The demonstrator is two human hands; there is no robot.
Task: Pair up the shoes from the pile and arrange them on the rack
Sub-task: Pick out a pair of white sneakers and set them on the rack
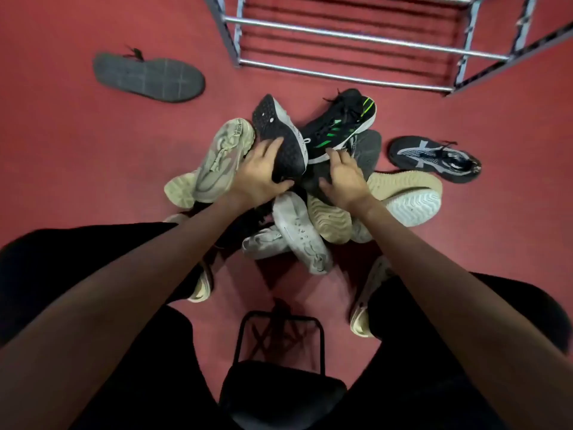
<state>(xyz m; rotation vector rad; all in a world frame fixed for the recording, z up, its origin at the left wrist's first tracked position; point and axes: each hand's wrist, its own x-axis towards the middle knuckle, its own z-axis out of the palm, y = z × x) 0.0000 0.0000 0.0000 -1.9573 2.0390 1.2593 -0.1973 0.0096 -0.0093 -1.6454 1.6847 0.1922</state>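
Note:
A pile of several shoes lies on the red floor in front of me. My left hand [259, 172] grips a black-soled shoe with a white midsole [279, 131], turned sole up on top of the pile. My right hand [342, 178] rests with spread fingers on a dark grey shoe [367, 150], just below a black shoe with green stripes [341, 125]. Beige shoes [217, 159] lie at the left, grey-white ones [300, 231] in front, cream-soled ones [406, 193] at the right. The metal shoe rack [341, 38] stands beyond the pile with bare rails.
A dark shoe lies sole up [148, 77] on the floor at the far left. A black and grey knit shoe [434, 158] lies apart at the right. My feet in pale shoes [369, 299] flank the pile. A black stool [280, 383] is under me.

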